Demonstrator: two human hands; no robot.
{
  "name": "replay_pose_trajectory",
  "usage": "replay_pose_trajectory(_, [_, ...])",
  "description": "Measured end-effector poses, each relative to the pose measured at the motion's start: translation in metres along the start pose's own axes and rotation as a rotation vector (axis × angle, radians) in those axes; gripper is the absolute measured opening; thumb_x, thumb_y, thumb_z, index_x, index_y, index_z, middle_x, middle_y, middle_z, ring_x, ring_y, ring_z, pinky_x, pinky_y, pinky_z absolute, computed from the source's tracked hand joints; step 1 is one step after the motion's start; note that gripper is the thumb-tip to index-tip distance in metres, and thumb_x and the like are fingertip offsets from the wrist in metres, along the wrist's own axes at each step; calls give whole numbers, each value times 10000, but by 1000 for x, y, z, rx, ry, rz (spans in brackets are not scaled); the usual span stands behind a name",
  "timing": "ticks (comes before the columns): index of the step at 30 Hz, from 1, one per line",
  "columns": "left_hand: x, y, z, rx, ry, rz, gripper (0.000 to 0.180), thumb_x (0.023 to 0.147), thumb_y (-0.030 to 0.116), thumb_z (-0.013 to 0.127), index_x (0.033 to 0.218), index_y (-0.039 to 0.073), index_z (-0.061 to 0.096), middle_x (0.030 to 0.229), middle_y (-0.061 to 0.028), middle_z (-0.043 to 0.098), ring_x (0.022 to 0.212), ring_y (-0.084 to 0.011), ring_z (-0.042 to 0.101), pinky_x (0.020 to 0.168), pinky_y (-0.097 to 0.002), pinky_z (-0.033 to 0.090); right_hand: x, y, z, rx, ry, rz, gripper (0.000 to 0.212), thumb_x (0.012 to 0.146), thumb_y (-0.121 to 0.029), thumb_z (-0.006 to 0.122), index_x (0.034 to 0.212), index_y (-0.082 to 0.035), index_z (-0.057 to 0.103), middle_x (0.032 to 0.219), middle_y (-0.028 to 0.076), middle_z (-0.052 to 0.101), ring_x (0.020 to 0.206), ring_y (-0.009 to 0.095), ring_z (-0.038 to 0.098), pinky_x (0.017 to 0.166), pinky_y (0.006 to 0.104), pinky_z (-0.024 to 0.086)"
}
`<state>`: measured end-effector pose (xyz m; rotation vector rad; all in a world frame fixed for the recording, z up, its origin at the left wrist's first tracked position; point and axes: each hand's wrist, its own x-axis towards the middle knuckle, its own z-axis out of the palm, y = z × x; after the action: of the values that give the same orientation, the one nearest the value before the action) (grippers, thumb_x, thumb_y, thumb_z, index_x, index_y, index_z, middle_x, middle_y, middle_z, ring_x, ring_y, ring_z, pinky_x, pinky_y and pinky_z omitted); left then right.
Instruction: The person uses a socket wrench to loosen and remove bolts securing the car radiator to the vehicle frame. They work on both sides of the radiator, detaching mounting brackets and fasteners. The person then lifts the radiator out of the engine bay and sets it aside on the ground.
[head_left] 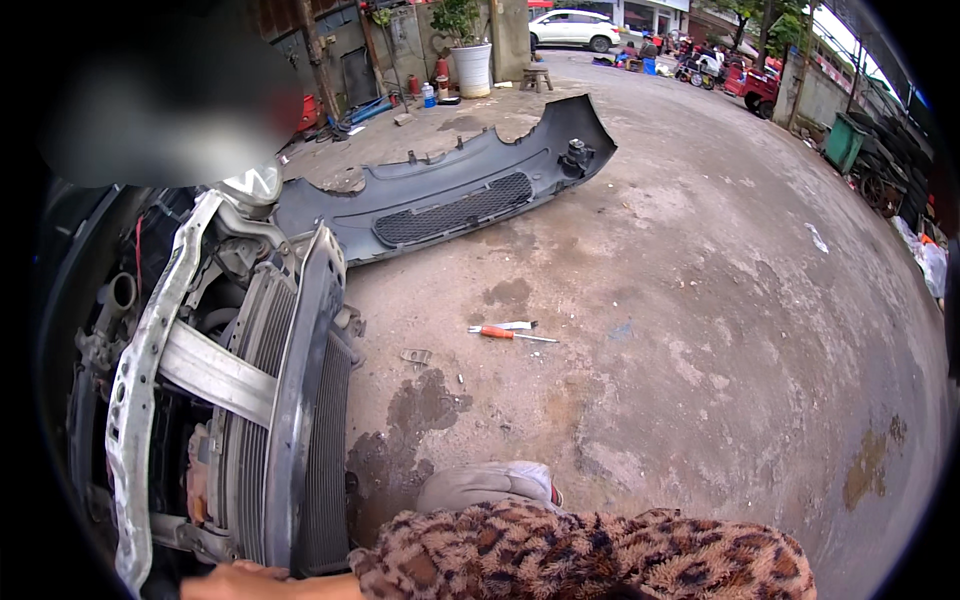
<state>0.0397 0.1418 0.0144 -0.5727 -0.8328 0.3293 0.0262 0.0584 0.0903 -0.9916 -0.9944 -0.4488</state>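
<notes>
Head: hand (235, 581) near radiator (325, 455), open ground (720, 330) rightward

A bare hand (240, 582), lower left, is near an exposed car front (215, 368); an orange-handled screwdriver (498, 332) lies mid-frame, a grey bumper (450, 178) upper centre.

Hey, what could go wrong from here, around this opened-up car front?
Your hand is near the exposed radiator, so it might get scraped. The orange-handled screwdriver lies loose on the ground and could roll underfoot. The dark patches there may be slick if wet.
</notes>
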Motion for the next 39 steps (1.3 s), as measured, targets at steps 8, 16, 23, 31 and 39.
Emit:
replay_pose_trajectory(8, [-7,-24,57,2340,-354,-858,494,786,238,707,1149,-10,482,857,-13,374,703,-89,330,644,-217,266,-11,-5,-65,804,959,708,165,962,-147,501,1045,-5,502,645,-3,413,430,59,355,359,246,274])
replay_pose_trajectory(16, [10,-55,45,2276,-1060,-814,252,673,178,702,849,24,608,701,-55,511,755,-208,473,816,-370,291,-16,-47,5,-726,-895,84,229,713,-80,626,891,43,550,668,164,643,603,296,667,531,404,500])
replay_pose_trajectory(23, [0,-5,51,2343,-933,-766,320,675,202,743,899,-4,645,708,-81,585,726,-211,516,829,-363,348,-10,-33,-8,201,305,437,161,981,-143,522,1034,-6,587,655,-22,518,450,65,440,422,241,408])
replay_pose_trajectory(31, [-9,-18,41,2355,-873,-657,452,721,194,727,1110,53,546,797,-36,527,964,-261,475,933,-381,331,0,-23,-59,319,602,620,123,967,-116,468,990,-5,515,554,-43,307,436,13,261,339,201,210])
replay_pose_trajectory(39, [-6,-13,46,2060,-766,-531,322,638,155,696,897,-3,588,908,-112,573,825,-237,475,919,-382,333,-14,-43,13,-534,-638,12,142,872,-110,617,991,-34,634,815,172,662,783,291,639,755,404,469])
